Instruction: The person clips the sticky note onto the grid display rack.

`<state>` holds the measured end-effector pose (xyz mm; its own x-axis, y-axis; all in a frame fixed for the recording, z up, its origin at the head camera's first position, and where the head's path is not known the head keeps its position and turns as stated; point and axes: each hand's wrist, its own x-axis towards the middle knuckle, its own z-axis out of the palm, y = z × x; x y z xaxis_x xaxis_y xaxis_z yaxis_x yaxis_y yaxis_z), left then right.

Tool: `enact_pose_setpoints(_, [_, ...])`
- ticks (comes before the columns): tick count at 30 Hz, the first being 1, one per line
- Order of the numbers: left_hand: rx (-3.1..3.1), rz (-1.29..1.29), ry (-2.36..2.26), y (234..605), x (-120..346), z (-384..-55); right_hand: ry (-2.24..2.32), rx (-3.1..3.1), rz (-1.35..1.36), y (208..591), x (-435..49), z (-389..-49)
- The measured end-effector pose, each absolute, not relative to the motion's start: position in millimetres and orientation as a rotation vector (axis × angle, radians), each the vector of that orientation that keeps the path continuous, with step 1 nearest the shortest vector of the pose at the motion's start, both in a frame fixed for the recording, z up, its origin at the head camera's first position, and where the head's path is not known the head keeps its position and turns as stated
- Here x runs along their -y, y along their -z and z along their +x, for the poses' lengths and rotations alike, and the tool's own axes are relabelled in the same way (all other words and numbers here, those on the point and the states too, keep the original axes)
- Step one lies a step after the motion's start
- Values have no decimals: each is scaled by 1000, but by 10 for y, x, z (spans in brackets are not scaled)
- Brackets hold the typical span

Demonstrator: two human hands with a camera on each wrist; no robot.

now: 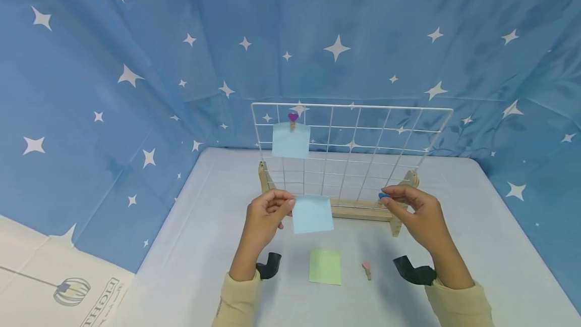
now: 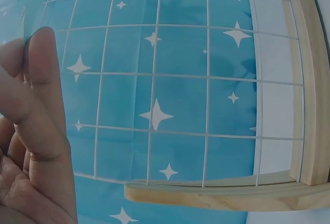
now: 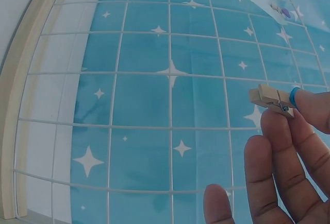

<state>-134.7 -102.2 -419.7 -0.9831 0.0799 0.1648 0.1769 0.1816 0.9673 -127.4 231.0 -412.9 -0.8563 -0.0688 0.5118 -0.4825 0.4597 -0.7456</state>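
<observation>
My left hand (image 1: 267,214) pinches a light blue paper square (image 1: 313,215) by its upper left corner, in front of the lower part of a white wire grid (image 1: 358,126). Between thumb and fingertips, my right hand (image 1: 421,212) holds a small wooden clothespin (image 3: 270,98) with a blue decoration; its jaws point away from the fingers and clip nothing. Another light blue paper square (image 1: 290,143) hangs at the grid's upper left, clipped by a clothespin with a purple heart (image 1: 292,117). In the left wrist view, only a sliver of the held paper shows.
The grid stands on a wooden base (image 1: 363,213) with side feet. On the white table (image 1: 190,226), in front of it, lie a green paper square (image 1: 325,267) and a clothespin with a pink top (image 1: 366,270). A blue star-patterned cloth (image 1: 272,64) hangs behind.
</observation>
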Motion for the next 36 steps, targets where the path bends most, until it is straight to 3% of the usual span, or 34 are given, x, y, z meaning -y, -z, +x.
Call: enact_pose_setpoints(36, [2355,-342,1899,3994,951,-1485,-1358,2282,477,3937,-2294,-1304])
